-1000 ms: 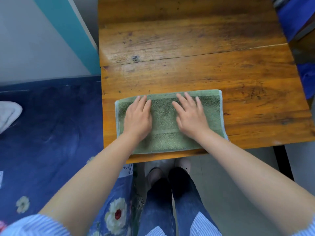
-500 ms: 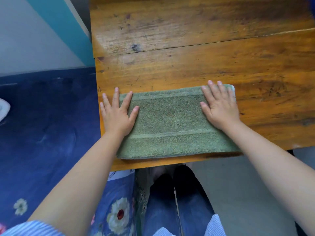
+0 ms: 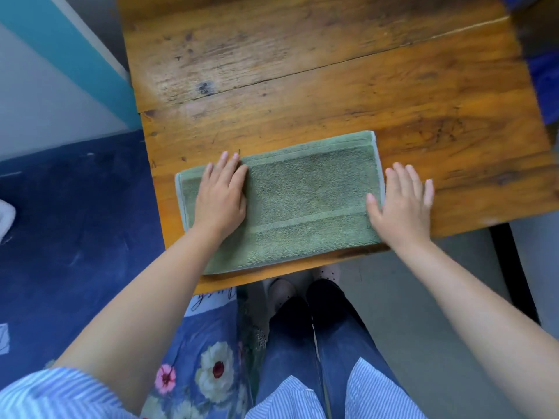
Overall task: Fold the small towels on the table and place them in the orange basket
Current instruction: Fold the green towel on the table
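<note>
A green towel (image 3: 305,201), folded into a long rectangle, lies flat near the front edge of the wooden table (image 3: 302,86). My left hand (image 3: 220,198) rests flat on the towel's left part with straight fingers. My right hand (image 3: 402,207) lies flat at the towel's right end, its thumb on the cloth and its fingers over the bare wood. Neither hand holds anything. No orange basket is in view.
The table's left edge runs beside a blue floor covering (image 3: 75,237) with a flowered cloth (image 3: 208,367) below. A white thing (image 3: 6,219) lies at the far left. My legs and shoes (image 3: 302,297) stand under the front edge. A dark table leg (image 3: 511,267) is at the right.
My left hand slid inward from the towel's left end onto the cloth. My right hand moved outward past the right end. The towel now looks slightly turned in the view.
</note>
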Motion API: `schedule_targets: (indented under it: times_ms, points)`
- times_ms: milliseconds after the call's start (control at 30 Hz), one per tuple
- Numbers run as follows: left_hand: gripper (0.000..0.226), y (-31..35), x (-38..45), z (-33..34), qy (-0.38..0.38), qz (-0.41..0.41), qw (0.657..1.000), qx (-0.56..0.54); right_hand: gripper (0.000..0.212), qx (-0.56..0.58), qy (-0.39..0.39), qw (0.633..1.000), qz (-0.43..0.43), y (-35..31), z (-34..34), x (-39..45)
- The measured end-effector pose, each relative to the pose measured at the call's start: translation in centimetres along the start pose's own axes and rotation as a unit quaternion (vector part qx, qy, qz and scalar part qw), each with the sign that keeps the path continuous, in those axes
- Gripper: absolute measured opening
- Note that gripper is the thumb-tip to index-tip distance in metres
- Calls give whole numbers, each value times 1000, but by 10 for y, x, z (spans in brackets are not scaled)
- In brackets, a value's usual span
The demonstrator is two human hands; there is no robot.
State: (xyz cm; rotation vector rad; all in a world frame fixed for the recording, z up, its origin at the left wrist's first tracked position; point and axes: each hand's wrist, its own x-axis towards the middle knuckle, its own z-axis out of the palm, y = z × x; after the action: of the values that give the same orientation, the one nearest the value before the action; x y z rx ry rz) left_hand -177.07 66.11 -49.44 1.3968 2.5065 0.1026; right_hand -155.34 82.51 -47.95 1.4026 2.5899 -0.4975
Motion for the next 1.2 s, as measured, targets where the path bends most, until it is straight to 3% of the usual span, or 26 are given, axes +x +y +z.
schedule_targets:
  times_ms: [133, 200, 333, 500, 600, 700, 900, 1033, 1200]
  points:
    - [47, 39, 20, -6, -41, 81, 996, 1, 49, -1, 6, 999, 42, 0, 15, -36]
    - [46, 59, 31, -6, -56, 112, 992, 0, 52, 6, -13, 997, 76, -1, 14, -42]
    - [44, 95, 56, -10, -64, 118, 991, -1, 62, 118, -78, 979, 147, -7, 12, -38]
    - [54, 136, 90, -21, -125, 104, 986, 21, 35, 193, -87, 960, 184, -1, 7, -36]
    - [60, 157, 109, -25, -162, 101, 982, 9, 30, 189, -95, 963, 165, 8, 3, -35]
    - [62, 180, 129, -29, -192, 88, 976, -61, 37, 221, -105, 955, 166, 23, -2, -25]
    - [39, 205, 173, -52, -249, 96, 961, -78, 38, 278, -123, 938, 165, 69, -30, 14]
    - [36, 214, 197, -81, -221, 158, 962, 25, 27, 276, -92, 952, 101, 95, -69, 49]
    - [32, 220, 210, -115, -136, 223, 962, 86, 16, 195, 35, 980, 11, 110, -119, 89]
